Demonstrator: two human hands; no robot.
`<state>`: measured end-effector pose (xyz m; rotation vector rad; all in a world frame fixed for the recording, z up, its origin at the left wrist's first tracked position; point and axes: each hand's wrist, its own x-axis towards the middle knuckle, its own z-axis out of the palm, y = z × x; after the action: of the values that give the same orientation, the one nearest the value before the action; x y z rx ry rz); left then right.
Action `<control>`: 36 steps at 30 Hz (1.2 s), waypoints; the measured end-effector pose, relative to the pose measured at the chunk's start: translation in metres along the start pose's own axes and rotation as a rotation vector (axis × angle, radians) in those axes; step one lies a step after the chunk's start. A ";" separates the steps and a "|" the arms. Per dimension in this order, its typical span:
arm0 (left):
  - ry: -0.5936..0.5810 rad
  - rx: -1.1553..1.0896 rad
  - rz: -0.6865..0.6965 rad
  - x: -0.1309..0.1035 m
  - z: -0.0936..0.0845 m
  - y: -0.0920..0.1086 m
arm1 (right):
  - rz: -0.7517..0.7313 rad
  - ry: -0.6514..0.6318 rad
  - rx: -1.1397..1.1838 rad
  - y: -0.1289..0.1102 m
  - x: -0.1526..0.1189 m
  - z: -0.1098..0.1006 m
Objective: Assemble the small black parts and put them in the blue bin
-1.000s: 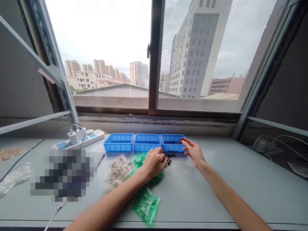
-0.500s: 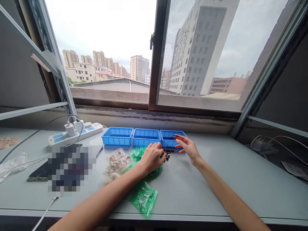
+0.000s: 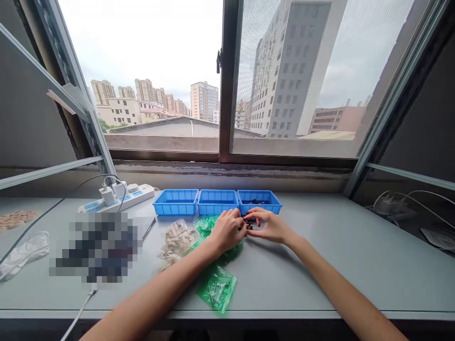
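My left hand (image 3: pixel 229 230) rests over green plastic bags (image 3: pixel 206 226), its fingers curled closed; whatever they hold is hidden. Just to its right lie small dark parts (image 3: pixel 249 225), too small to name. My right hand (image 3: pixel 270 226) reaches over these parts, thumb and fingers apart around them, and no grasp shows. Behind the hands stands the right blue bin (image 3: pixel 270 206), with some dark pieces inside. Nearer the table's front edge lies another green bag (image 3: pixel 217 289) with slim metal pieces, perhaps screws.
The middle blue bin (image 3: pixel 217 208) and left blue bin (image 3: pixel 175 208) stand in the same row. Clear bags of pale pieces (image 3: pixel 177 239) lie left of my left hand. A power strip (image 3: pixel 133 199), cables and a blurred-out object (image 3: pixel 99 246) occupy the left side.
My right hand has moved down and left from the right blue bin to the small dark parts. My left hand stays about where it was. The view has shifted slightly.
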<state>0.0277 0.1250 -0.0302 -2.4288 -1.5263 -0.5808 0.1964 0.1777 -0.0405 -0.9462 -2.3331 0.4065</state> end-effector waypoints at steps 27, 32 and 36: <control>-0.062 -0.050 -0.046 -0.002 0.001 -0.001 | 0.169 -0.117 -0.097 -0.016 -0.001 -0.012; -0.064 -0.052 -0.044 -0.003 0.002 -0.002 | 0.188 -0.124 -0.108 -0.013 0.001 -0.011; -0.034 -0.074 -0.028 -0.003 0.005 -0.004 | 0.159 -0.107 -0.093 -0.011 0.002 -0.009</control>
<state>0.0241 0.1259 -0.0358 -2.4873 -1.5817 -0.6150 0.1946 0.1714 -0.0276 -1.1860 -2.3982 0.4249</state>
